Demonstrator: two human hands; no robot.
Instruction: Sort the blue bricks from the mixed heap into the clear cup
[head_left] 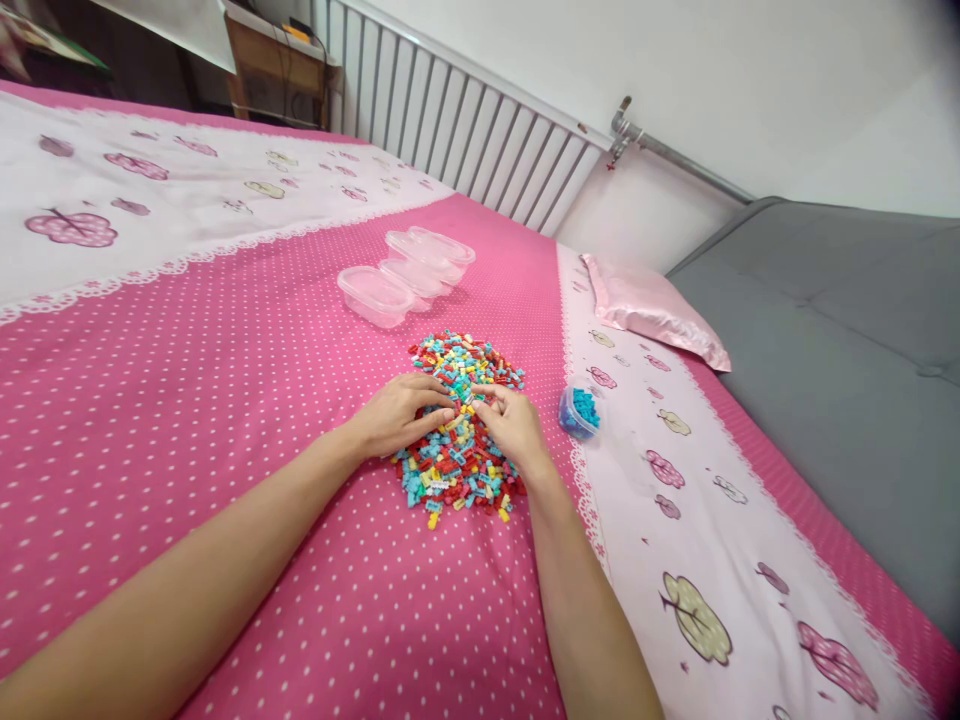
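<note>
A heap of small toy building bricks point(457, 465) in red, yellow, light blue, teal and white lies on the pink dotted bedspread. From the left, my left hand point(405, 410) rests on the heap, fingers stretched over the bricks and thumb apart from them. My right hand point(514, 425) is at the heap's right side, thumb and forefinger brought close together in a pinch; whatever lies between the tips is too small to name. Right of this hand stands a small clear plastic tub point(576, 428) with blue bricks point(585, 406) in it.
Several clear plastic containers point(379, 290) stand in a cluster beyond the heap. A pink satin pillow point(652, 310) lies near the grey padded headboard point(832, 330). White and grey bed rails point(465, 110) run along the far side, with a wooden table point(274, 65) behind at left.
</note>
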